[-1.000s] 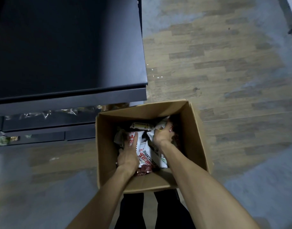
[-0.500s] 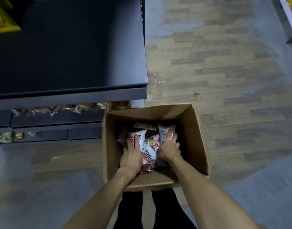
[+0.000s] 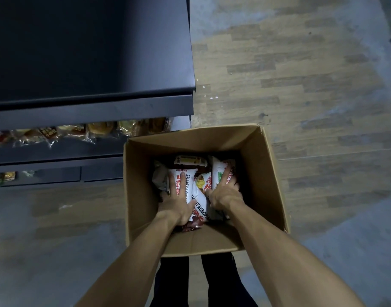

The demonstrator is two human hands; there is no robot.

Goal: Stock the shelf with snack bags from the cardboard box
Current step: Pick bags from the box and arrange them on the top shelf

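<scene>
An open cardboard box [image 3: 143,196] stands on the floor below me, with several white snack bags with red print [image 3: 201,185] lying inside. My left hand [image 3: 179,200] lies on the left white bag, fingers stretched along its top and thumb tucked round its inner edge. My right hand [image 3: 224,193] grips the right white bag [image 3: 219,171], fingers curled over it. One more white bag sits squeezed between the two hands. A yellow-labelled pack [image 3: 190,161] lies at the far end of the box. The dark shelf [image 3: 90,52] rises at the upper left, its top board bare.
A lower shelf board holds a row of clear-wrapped buns [image 3: 97,129]. More packets [image 3: 4,177] show on the board under it at far left. Wood-pattern floor [image 3: 301,96] spreads to the right. My dark trouser legs [image 3: 172,280] stand just behind the box.
My right hand has drawn back from the far end of the box and closed over the right bag. My left hand has slid forward along the left bag. The bags now sit bunched between both hands.
</scene>
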